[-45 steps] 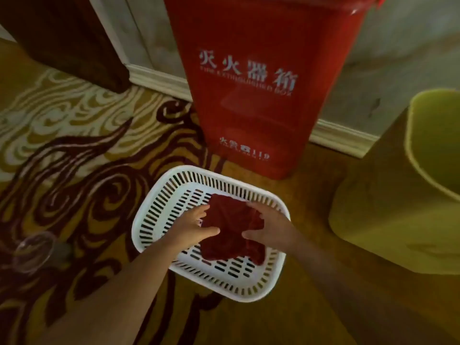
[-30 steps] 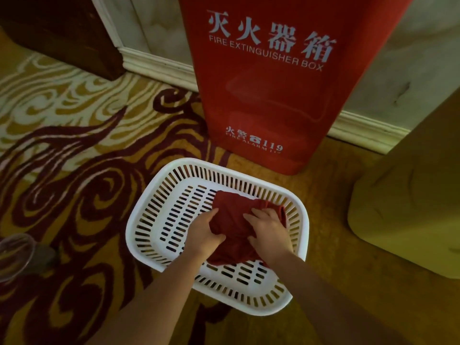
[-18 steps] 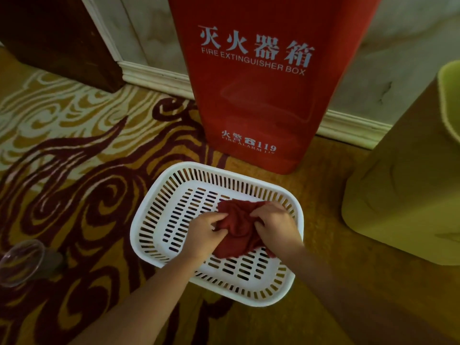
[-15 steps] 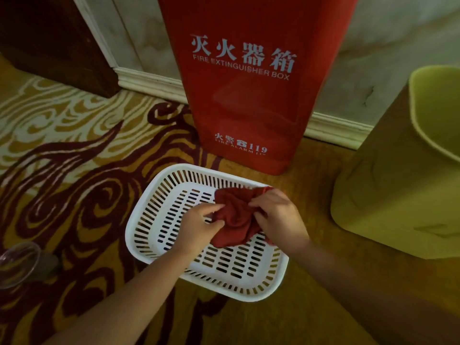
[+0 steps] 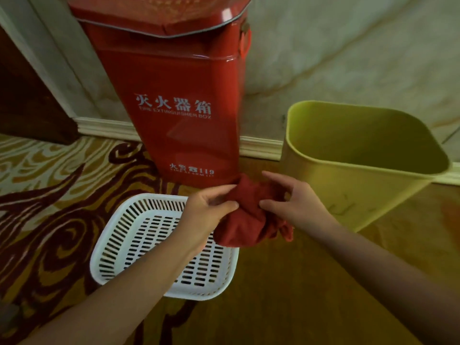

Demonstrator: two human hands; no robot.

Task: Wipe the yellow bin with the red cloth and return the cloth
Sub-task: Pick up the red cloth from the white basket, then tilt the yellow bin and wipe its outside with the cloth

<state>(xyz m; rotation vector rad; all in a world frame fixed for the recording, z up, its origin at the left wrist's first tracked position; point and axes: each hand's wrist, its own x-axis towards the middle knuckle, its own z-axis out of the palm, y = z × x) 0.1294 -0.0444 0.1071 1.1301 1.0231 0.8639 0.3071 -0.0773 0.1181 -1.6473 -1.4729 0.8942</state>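
Both hands hold the bunched red cloth (image 5: 245, 220) in the air, above the right rim of the white slotted basket (image 5: 139, 247). My left hand (image 5: 209, 211) pinches its left side between thumb and fingers. My right hand (image 5: 291, 202) grips its right side, thumb on the front. The yellow bin (image 5: 353, 185) stands open-topped on the floor just right of my right hand, with nothing visible inside. The basket holds nothing.
A tall red fire extinguisher box (image 5: 179, 100) stands against the marble wall behind the basket. A white skirting board (image 5: 258, 146) runs along the wall. Patterned carpet (image 5: 49, 195) covers the floor at left, and a dark wooden panel (image 5: 22, 100) stands far left.
The cloth lay in the basket under both hands; they gathered it, lifted it out and carried it up and to the right, toward the yellow bin.
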